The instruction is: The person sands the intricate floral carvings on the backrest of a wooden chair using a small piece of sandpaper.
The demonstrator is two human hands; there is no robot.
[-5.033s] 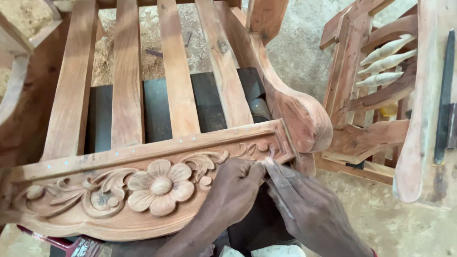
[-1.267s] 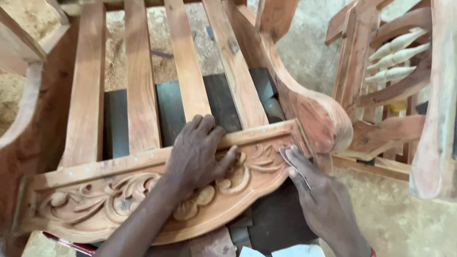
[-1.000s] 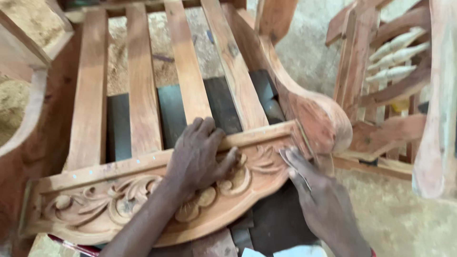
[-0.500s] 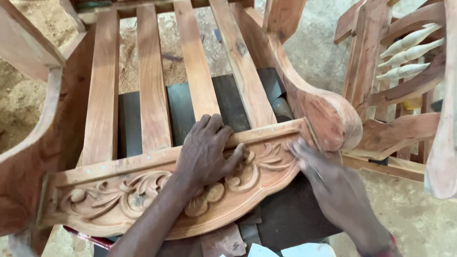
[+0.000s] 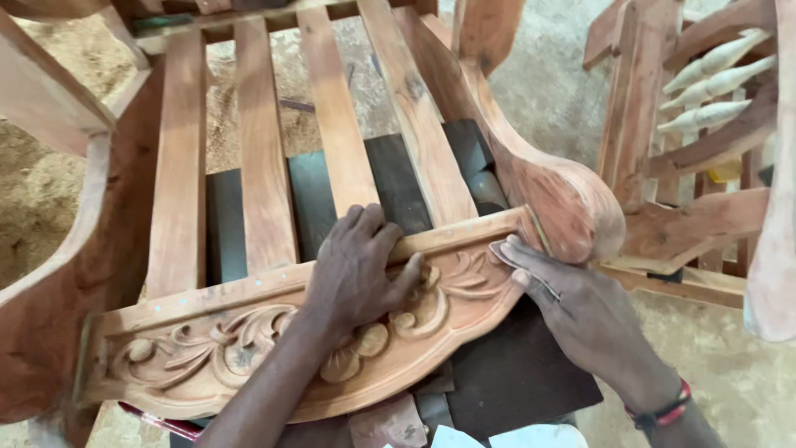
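A wooden chair's carved front rail point(image 5: 249, 344), with flowers and scrolls cut into it, runs across the lower half of the view. My left hand point(image 5: 356, 270) lies flat on the rail's middle, fingers spread over the top edge and the central flower. My right hand point(image 5: 580, 311) presses a small folded piece of sandpaper point(image 5: 518, 261) against the right end of the carving, next to the curved armrest point(image 5: 564, 199).
Several seat slats point(image 5: 336, 124) run away from the rail, with dark boards and sawdust-covered ground below. Another unfinished chair frame with turned spindles point(image 5: 713, 83) stands at the right. The left armrest point(image 5: 58, 249) borders the left side.
My left hand went from the rail's right end to its middle and stays there. The right hand keeps rubbing the sandpaper at the right end. The view has shifted slightly.
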